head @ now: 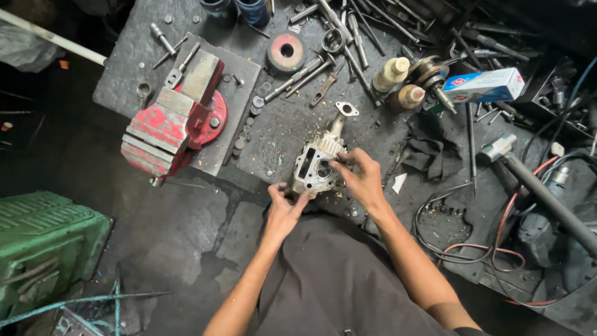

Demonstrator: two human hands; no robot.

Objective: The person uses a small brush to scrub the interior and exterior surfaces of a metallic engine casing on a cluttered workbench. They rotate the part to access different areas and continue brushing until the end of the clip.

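Observation:
A grey metal engine cylinder head (316, 163) with cooling fins and an attached intake pipe (341, 118) rests at the near edge of the dark workbench (280, 130). My left hand (283, 208) grips its lower left corner from below. My right hand (360, 177) rests on its right side, with the fingertips pressing on the top face near the round bore. Both forearms reach up from the bottom of the view.
A red bench vise (177, 118) is bolted at the left. Sockets, wrenches and rods (348, 31) litter the back, beside two bottles (398, 84), a blue-and-white box (485, 86), a black rag (429, 149), a hammer (535, 186) and cables (472, 249). A green machine (43, 242) stands at lower left.

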